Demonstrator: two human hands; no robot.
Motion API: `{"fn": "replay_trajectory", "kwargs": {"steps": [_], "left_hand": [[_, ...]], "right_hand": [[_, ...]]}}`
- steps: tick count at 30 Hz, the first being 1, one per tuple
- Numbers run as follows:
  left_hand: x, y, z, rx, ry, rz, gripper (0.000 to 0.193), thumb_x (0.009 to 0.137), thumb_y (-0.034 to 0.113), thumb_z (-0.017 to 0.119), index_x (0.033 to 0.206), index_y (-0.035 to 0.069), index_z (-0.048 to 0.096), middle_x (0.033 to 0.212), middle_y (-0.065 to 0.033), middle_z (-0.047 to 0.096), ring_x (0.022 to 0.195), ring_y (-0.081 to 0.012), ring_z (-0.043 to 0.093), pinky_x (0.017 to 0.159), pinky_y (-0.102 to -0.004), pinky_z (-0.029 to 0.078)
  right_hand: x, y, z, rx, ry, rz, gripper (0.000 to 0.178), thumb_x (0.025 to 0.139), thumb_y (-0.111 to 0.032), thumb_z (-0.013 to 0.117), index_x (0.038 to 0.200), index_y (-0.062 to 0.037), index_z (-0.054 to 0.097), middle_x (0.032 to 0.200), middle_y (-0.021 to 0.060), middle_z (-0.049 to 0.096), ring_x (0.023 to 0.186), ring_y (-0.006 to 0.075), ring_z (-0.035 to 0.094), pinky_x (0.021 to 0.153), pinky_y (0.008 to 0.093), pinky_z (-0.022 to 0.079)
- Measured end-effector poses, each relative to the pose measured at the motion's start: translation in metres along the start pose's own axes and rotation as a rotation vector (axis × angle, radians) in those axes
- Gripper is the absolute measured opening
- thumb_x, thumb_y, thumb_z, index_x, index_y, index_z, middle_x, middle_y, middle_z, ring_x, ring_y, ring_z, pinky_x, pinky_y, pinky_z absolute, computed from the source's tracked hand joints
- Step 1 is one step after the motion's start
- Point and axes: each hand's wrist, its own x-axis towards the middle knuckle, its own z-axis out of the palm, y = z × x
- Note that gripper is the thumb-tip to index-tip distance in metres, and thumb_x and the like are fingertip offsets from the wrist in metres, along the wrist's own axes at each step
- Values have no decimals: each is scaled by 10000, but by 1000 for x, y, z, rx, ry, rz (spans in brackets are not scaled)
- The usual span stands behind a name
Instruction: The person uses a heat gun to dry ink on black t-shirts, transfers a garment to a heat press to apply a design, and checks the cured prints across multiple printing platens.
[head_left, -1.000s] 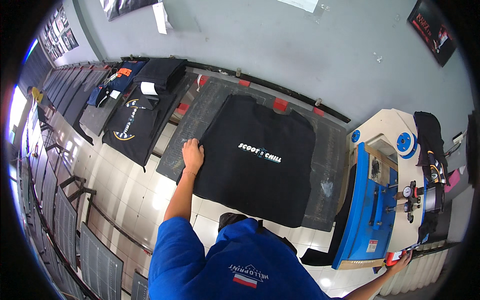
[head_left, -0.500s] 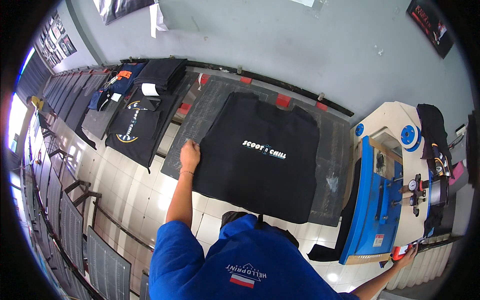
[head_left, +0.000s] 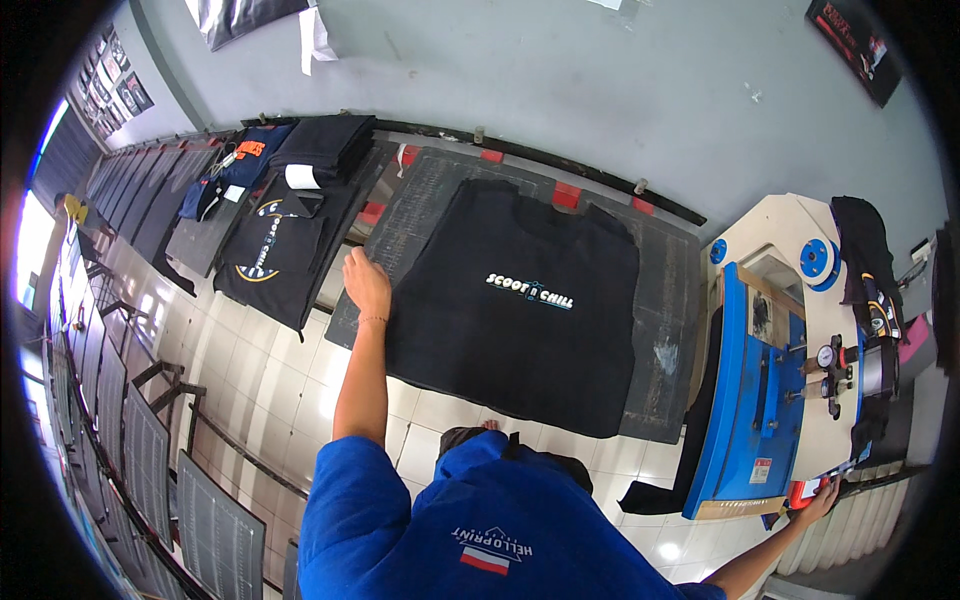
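Note:
A black shirt [head_left: 510,350] lies spread on a dark grey board [head_left: 668,300], with a small white and blue print across its chest. My left hand [head_left: 368,284] is over the board's left edge, beside the shirt and apart from it. Its fingers are loosely bent, and nothing shows in them. Far to the right, my right hand [head_left: 824,498] has its fingers at a red-edged device [head_left: 803,493] low on the blue and cream press [head_left: 735,390]. Part of that grip is hidden.
Left of the board lies another printed black garment [head_left: 268,245], with a folded black stack [head_left: 320,150] behind it. Dark garments [head_left: 865,250] hang over the press's right side. Rows of grey boards [head_left: 218,525] stand at lower left. A grey wall [head_left: 550,80] runs behind.
My left hand has moved up and left, off the shirt's left edge. My right hand stays at the red-edged device. The view has shifted slightly.

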Motion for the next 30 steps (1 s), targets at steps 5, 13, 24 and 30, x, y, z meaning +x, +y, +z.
{"fn": "replay_trajectory", "kwargs": {"steps": [5,13,24,30], "left_hand": [[-64,29,21,-105,-173,511,526,938,325,546,1358,23,454,1382,-216,465,1283,-412,419,1070,-503,331],[-91,0,43,225,-243,421,623,995,437,421,1480,55,339,1547,-196,279,1432,-426,219,1161,-552,167],[-305,171,13,-119,-642,930,716,797,441,692,1360,70,452,1424,-173,424,1346,-377,357,1116,-529,263],[-394,196,16,-303,-757,1339,721,892,510,563,1449,83,397,1527,-164,330,1436,-352,254,1167,-504,196]], "right_hand": [[16,17,-36,-131,-36,8,409,981,-189,488,1351,-21,530,1125,41,599,803,116,478,716,274,413],[14,24,-14,-90,44,11,398,966,-156,480,1334,-23,550,866,-18,538,706,81,416,636,247,363],[2,1,3,53,105,-16,379,956,-107,450,1311,-46,567,738,-28,478,633,56,396,589,219,354],[7,20,-2,115,103,-58,393,940,-94,425,1298,-26,571,697,-43,462,595,48,395,565,212,336]]}}
